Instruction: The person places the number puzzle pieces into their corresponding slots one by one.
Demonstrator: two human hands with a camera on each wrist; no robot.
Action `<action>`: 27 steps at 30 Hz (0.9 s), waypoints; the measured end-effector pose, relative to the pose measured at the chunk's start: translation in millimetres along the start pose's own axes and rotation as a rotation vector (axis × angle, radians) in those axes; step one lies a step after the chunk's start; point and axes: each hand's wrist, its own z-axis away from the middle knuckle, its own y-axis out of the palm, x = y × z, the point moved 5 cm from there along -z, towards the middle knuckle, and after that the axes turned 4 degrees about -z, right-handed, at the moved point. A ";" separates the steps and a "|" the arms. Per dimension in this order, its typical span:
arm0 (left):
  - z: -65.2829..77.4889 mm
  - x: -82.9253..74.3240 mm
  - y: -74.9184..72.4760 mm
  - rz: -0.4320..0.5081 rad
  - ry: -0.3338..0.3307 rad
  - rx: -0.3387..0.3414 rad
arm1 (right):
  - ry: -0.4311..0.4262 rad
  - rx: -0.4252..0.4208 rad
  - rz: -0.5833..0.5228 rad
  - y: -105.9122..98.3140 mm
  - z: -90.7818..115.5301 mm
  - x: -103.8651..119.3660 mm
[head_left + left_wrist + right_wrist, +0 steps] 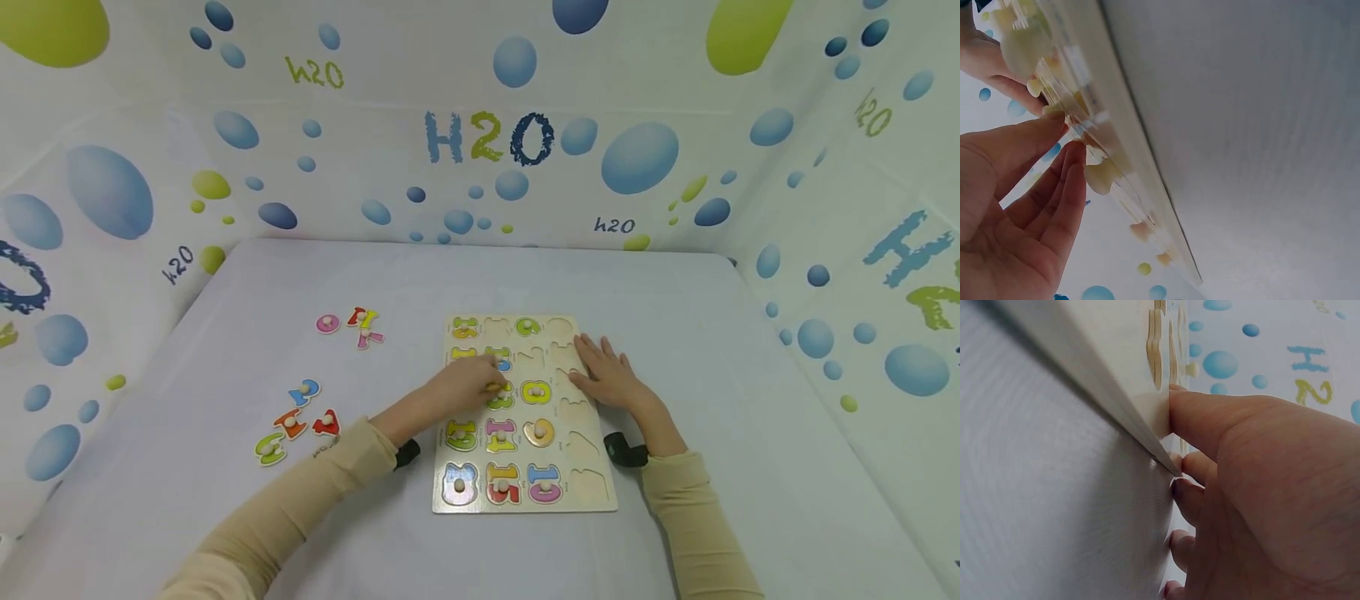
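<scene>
A wooden number puzzle board (566,502) lies on the white table with several knobbed number pieces in it, among them a yellow zero (536,392) and an orange nine (546,435). My left hand (467,382) reaches over its upper middle. Thumb and fingertips pinch together at a number puzzle piece there, also in the left wrist view; the fingers hide most of that piece. With fingers spread, my right hand (611,375) rests on the board's right edge. In the right wrist view, the thumb (1200,419) lies on the board's face. Bare recesses line its right column.
Loose number pieces lie left of the board: a pink one (327,323) beside a red, yellow and pink cluster at the back, and blue (305,392), orange, red (326,423) and green (270,450) ones nearer. A patterned cloth (390,108) hangs behind the table.
</scene>
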 end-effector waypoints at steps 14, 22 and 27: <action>54.5 6.3 -25.3 0.053 0.019 0.043 | 0.000 0.003 -0.009 0.3 0.6 3.2; 118.2 64.6 -59.4 0.048 -0.120 -0.155 | -0.005 -0.004 -0.004 -2.0 2.3 4.1; 154.0 97.2 -64.9 0.018 -0.402 -0.097 | -0.021 -0.001 -0.017 -1.4 3.0 5.4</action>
